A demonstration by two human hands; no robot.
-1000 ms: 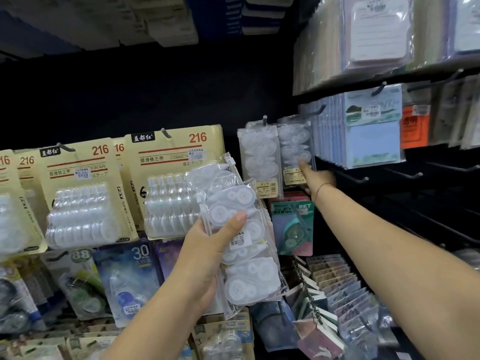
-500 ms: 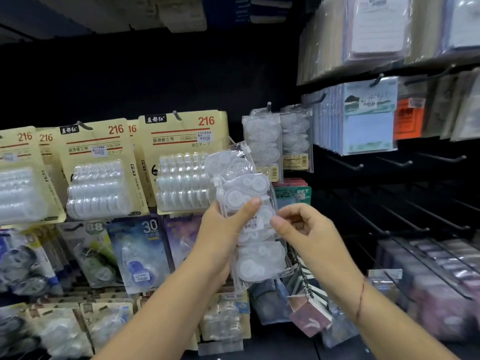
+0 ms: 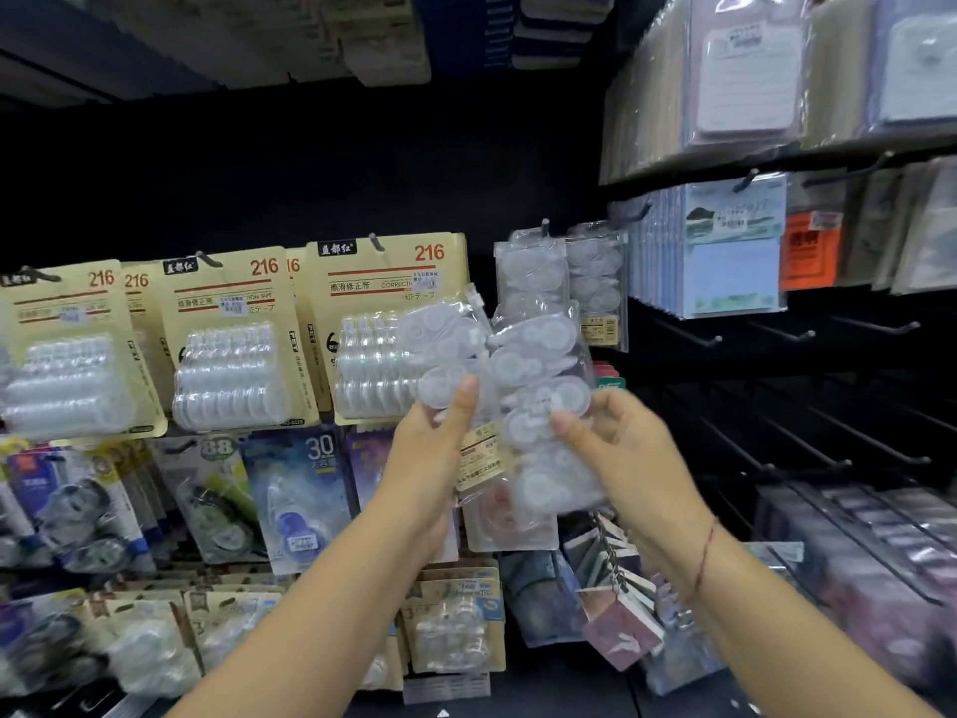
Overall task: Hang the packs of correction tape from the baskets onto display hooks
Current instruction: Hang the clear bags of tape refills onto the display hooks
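Observation:
My left hand (image 3: 435, 458) grips a clear pack of white correction tapes (image 3: 445, 355), thumb on its front. My right hand (image 3: 616, 448) pinches a second clear pack (image 3: 544, 406) by its right edge and holds it just right of the first, the two overlapping. Both packs are in front of the display wall at centre. Two like packs (image 3: 559, 282) hang on hooks (image 3: 545, 226) right behind and above them. No basket is in view.
Yellow "216" card packs (image 3: 233, 323) hang in a row to the left, with coloured tape packs (image 3: 300, 489) below. Bare black hooks (image 3: 777, 448) stick out at the right. Notepads (image 3: 725, 251) hang on the upper right panel.
My right hand came back from the hanging packs at the upper right to the packs in my left hand and has drawn one pack off to the right. The view has shifted slightly.

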